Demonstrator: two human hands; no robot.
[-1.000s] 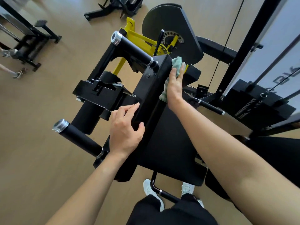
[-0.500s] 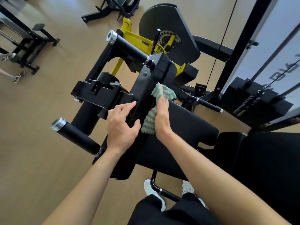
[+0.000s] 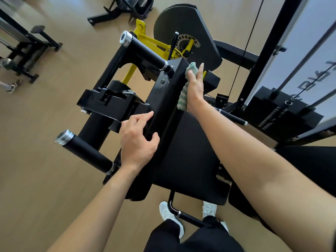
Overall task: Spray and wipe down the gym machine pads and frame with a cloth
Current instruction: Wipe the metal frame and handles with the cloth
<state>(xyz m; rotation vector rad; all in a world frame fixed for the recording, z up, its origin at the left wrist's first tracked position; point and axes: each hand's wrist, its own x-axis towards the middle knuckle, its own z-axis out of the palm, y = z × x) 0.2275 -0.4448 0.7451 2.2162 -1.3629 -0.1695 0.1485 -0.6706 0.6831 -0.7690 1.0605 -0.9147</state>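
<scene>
A black gym machine stands below me, with a long upright black pad (image 3: 163, 106) and a flat seat pad (image 3: 189, 157) beside it. My right hand (image 3: 195, 88) presses a pale green ribbed cloth (image 3: 183, 97) flat against the far end of the upright pad's right face. My left hand (image 3: 138, 140) grips the pad's near edge, thumb on the right side, fingers over the left. Two black foam rollers (image 3: 145, 51) (image 3: 87, 151) with chrome caps stick out to the left. No spray bottle is in view.
A yellow lever arm (image 3: 152, 42) and a black round cam cover (image 3: 187, 26) sit behind the pad. The weight stack (image 3: 283, 113) and cable frame stand at the right. Other machines (image 3: 23, 50) are on the wooden floor at top left. My white shoes (image 3: 169, 215) are under the seat.
My right hand slid the cloth down the pad toward me, then back up to the far end. My left hand kept its grip on the pad.
</scene>
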